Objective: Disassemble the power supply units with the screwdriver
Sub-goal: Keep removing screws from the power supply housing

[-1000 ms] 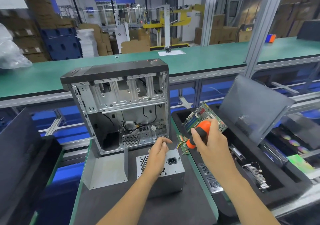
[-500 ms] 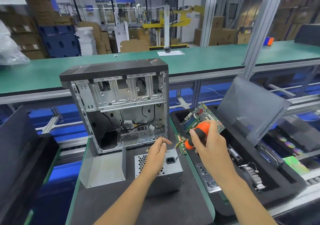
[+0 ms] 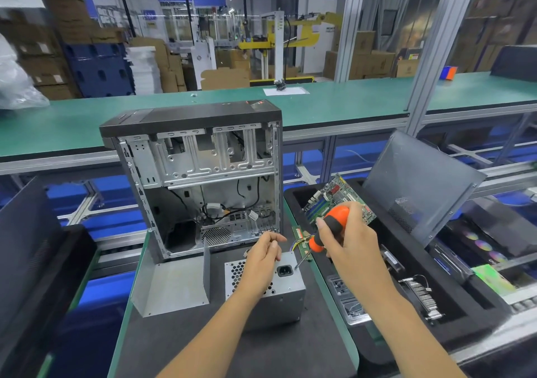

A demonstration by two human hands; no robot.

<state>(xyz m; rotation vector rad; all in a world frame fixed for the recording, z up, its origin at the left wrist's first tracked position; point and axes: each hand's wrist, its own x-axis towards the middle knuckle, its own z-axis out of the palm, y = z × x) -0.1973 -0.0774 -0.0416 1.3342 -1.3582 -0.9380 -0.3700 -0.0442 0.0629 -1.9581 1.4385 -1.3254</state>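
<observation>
Change: since a second ago my hands have barely shifted; the screwdriver tip stays at the same corner, and only my head has tipped a little.
Head view, left hand: my left hand (image 3: 263, 261) rests on top of the grey metal power supply unit (image 3: 266, 289), fingers (image 3: 276, 239) loosely curled at its far edge, steadying the box, I judge, against the push of the tool.
Head view, right hand: my right hand (image 3: 347, 239) is wrapped round the orange-and-black-handled screwdriver (image 3: 322, 236), shaft slanting down-left to the unit's upper right corner by the black power socket (image 3: 284, 270); a screw there is likely, though too small to see.
Place: the unit sits on the dark counter (image 3: 203, 348) in front of the open, stripped grey computer case (image 3: 200, 180), beside a bent grey metal plate (image 3: 171, 284).
Container: the black foam-lined bin (image 3: 453, 308) on my right holds a green circuit board (image 3: 338, 194) leaning at its far end, a dark grey side panel (image 3: 418, 183) propped upright, and small metal parts lower down.
</observation>
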